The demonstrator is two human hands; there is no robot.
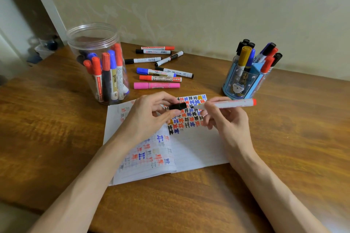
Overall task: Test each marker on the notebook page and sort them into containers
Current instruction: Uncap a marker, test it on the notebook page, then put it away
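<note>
So, left hand (149,117) pinching black plastic cap (178,106), right hand (227,119) gripping white red-ended marker (227,103): maybe recapping, push straight on.

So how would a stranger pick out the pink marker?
Start at the clear plastic jar on the wooden table. Right of it lie loose markers, and the pink marker is the one nearest the notebook. It alone is pink all over; its neighbours have pale barrels with red, blue or black caps.
</note>
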